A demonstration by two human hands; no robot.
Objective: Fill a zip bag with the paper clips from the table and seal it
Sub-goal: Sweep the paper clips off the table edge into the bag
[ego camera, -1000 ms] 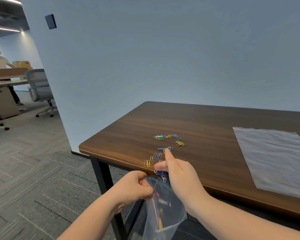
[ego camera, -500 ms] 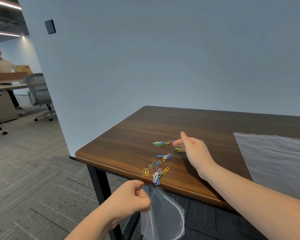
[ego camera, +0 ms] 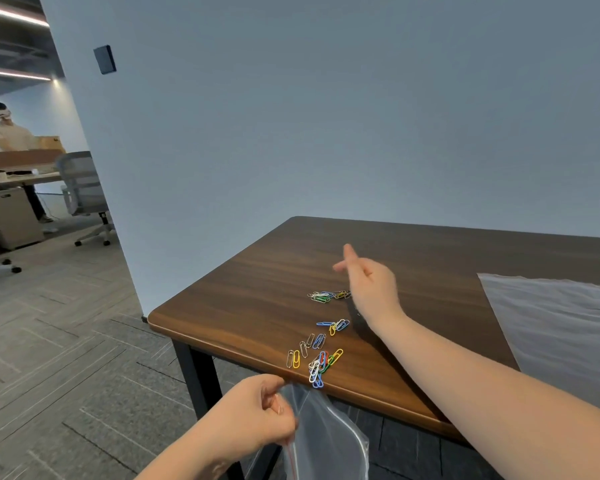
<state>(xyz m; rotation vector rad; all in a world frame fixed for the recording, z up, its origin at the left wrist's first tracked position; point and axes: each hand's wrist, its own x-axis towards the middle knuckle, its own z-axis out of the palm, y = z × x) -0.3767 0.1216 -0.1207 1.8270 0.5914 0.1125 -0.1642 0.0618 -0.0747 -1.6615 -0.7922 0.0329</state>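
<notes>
Coloured paper clips lie in a loose trail on the brown table [ego camera: 250,306]. The near bunch [ego camera: 317,363] sits at the front edge, a small group [ego camera: 336,325] lies mid-trail, and a far cluster [ego camera: 326,296] lies beside my right wrist. My left hand [ego camera: 257,415] pinches the rim of a clear zip bag [ego camera: 326,441], which hangs mouth-open just below the table edge under the near bunch. My right hand [ego camera: 369,282] hovers above the table behind the far cluster, forefinger and thumb out, the other fingers curled, holding nothing.
A stack of clear plastic bags [ego camera: 561,327] lies flat on the right part of the table. A grey wall [ego camera: 326,116] stands close behind the table. At far left, a person [ego camera: 4,129] stands at a desk with an office chair [ego camera: 82,192].
My right hand left the table's front edge and reached away past the far cluster. The near bunch stays at the edge. The bag has dropped slightly lower in view.
</notes>
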